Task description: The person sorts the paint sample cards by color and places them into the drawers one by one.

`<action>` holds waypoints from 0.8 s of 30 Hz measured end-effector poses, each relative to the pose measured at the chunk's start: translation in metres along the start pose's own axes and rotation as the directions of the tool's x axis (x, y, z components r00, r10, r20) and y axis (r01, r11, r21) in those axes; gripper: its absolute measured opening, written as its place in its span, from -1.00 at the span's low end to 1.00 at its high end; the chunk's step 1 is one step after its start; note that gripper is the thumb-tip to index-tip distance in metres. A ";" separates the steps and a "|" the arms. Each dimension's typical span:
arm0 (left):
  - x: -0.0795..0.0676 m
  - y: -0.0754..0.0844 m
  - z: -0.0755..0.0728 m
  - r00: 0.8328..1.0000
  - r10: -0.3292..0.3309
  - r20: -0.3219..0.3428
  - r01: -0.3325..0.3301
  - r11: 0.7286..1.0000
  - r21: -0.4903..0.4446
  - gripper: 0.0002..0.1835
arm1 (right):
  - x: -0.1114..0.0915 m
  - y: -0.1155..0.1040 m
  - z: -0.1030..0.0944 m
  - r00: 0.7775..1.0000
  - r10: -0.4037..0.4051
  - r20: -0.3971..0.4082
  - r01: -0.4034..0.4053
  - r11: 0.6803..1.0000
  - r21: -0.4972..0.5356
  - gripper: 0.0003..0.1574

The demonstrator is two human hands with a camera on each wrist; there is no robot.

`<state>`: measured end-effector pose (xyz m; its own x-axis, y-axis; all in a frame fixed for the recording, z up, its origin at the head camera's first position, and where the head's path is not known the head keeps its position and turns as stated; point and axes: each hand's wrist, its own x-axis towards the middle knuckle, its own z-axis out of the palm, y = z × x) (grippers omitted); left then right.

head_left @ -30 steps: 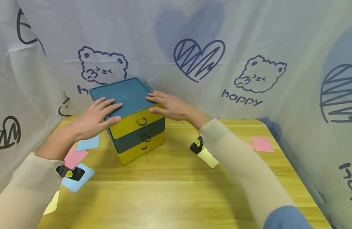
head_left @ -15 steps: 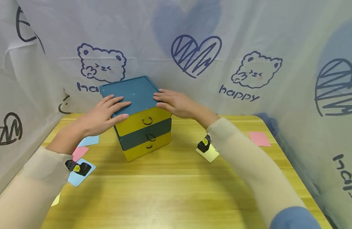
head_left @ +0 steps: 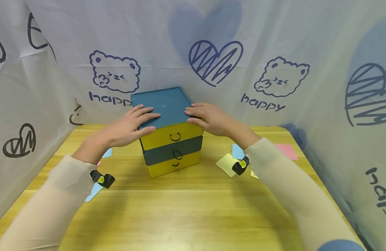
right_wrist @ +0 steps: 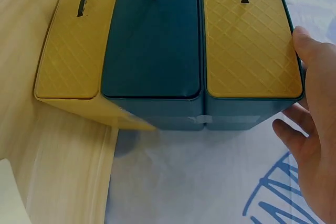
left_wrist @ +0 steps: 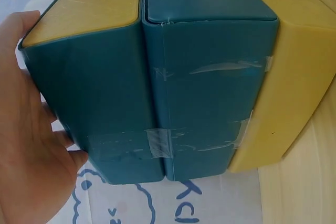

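Note:
A small drawer chest (head_left: 169, 108) with a blue top and three stacked drawers, yellow, dark teal and yellow, stands on the table near the back wall. My left hand (head_left: 128, 127) rests on the left part of its top, fingers extended and thumb at the front edge. At the top's right edge lies my right hand (head_left: 213, 120), its fingers also extended. Black loop handles (head_left: 175, 136) show on the drawer fronts, all pushed in. Clear tape (left_wrist: 210, 142) runs across the chest's side in the left wrist view. The right wrist view shows the quilted yellow top drawer (right_wrist: 252, 45) beside my thumb.
Loose paper cards lie on the wooden table (head_left: 168, 216): yellow (head_left: 227, 165) and blue (head_left: 237, 151) ones at right, a pink card (head_left: 286, 151) farther right, and a blue card (head_left: 94, 192) at left. A printed white cloth (head_left: 168, 73) hangs behind and at both sides.
The chest has moved to the right across the table with both hands on its top. A blue card beside the right sleeve has come into view.

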<state>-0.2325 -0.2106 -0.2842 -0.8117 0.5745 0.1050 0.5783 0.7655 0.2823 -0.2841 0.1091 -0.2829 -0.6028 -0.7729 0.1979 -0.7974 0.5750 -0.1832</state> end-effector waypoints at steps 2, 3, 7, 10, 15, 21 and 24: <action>0.003 0.001 0.003 1.000 0.018 -0.003 -0.018 1.000 -0.009 -0.36 | -0.007 0.000 0.000 1.000 0.002 -0.002 -0.002 1.000 -0.002 -0.38; 0.005 0.002 0.004 1.000 0.028 -0.005 -0.028 1.000 -0.014 -0.36 | -0.011 0.000 0.000 1.000 0.005 -0.005 -0.005 1.000 -0.002 -0.38; 0.013 0.007 0.007 0.997 0.078 -0.018 -0.078 0.997 -0.023 -0.37 | -0.027 0.001 -0.003 0.999 0.016 -0.028 -0.016 1.000 -0.014 -0.42; 0.020 0.011 0.009 0.993 0.112 -0.026 -0.113 0.993 -0.030 -0.37 | -0.039 0.000 -0.007 0.999 0.024 -0.048 -0.025 0.999 -0.036 -0.44; 0.028 0.016 0.015 0.985 0.170 -0.032 -0.171 0.984 -0.052 -0.37 | -0.058 -0.002 -0.011 0.998 0.022 -0.066 -0.029 0.995 -0.098 -0.44; 0.037 0.016 0.025 0.967 0.250 -0.047 -0.254 0.963 -0.091 -0.38 | -0.079 -0.010 -0.011 0.996 0.043 -0.081 -0.053 0.991 -0.124 -0.42; 0.044 0.016 0.025 0.960 0.276 -0.044 -0.279 0.953 -0.117 -0.37 | -0.086 -0.012 -0.012 0.994 0.062 -0.086 -0.073 0.989 -0.130 -0.39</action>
<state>-0.2569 -0.1657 -0.2986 -0.6238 0.7498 0.2208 0.7680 0.5355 0.3512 -0.2229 0.1722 -0.2858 -0.6515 -0.7097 0.2682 -0.7480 0.6599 -0.0707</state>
